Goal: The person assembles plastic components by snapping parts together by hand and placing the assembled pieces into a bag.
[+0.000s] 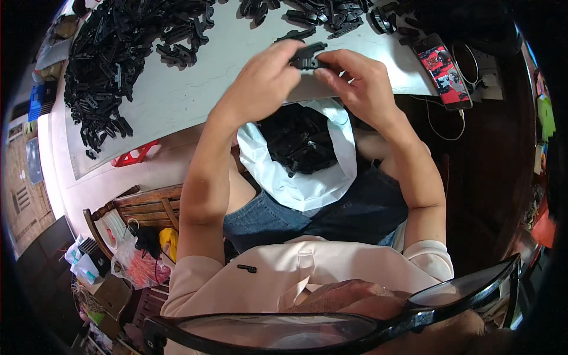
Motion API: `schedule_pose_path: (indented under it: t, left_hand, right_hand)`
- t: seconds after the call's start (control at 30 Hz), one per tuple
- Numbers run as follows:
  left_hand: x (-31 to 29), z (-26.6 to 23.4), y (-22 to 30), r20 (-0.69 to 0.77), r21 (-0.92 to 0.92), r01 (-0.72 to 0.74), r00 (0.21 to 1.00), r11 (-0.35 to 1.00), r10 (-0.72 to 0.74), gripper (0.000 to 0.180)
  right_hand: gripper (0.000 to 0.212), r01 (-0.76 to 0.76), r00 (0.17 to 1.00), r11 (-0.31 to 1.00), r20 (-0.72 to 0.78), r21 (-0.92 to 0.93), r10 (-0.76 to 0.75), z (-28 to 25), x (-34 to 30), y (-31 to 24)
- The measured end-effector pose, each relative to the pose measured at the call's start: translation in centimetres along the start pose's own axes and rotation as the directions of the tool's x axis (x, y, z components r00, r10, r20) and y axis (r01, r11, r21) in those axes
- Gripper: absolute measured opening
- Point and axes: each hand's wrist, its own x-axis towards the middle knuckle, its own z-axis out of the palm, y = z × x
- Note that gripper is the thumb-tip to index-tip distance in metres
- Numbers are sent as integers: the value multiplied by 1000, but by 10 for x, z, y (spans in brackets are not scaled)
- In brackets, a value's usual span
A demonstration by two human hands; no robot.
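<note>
Over the near part of the white table [195, 100], both hands hold one small black plastic part [306, 61]. My left hand [266, 77] grips its left end between thumb and fingers. The right end is pinched by thumb and forefinger of my right hand [358, 80]. Just beyond, another black piece [296, 35] lies on the table. Below my hands, a white plastic bag [266, 177] sits open in my lap, with many black plastic parts [302, 142] inside. The exact kind of these parts cannot be made out.
A large heap of black parts [112, 53] covers the table's left side, with smaller piles [337, 13] at the far edge. On the right lies a phone [442, 71] with a lit screen and a white cable [435, 124]. A wooden bench [148, 207] stands at lower left.
</note>
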Motion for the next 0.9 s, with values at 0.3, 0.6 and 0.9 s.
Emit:
schedule_pose_path:
  t: [0.3,0.6,0.9]
  left_hand:
    - [-9,-5,6,191,93,28,981,995,-45,41]
    - [-19,-12,1,345,74,-43,938,996,15,36]
    - [-17,-30,1,357,-58,336,886,940,-295,29]
  right_hand:
    - [28,-107,990,994,91,-22,109,-1,-2,0]
    - [32,-141,933,988,343,69,109,-5,-4,-1]
    - [34,-67,847,998,527,-12,64,-7,0,-4]
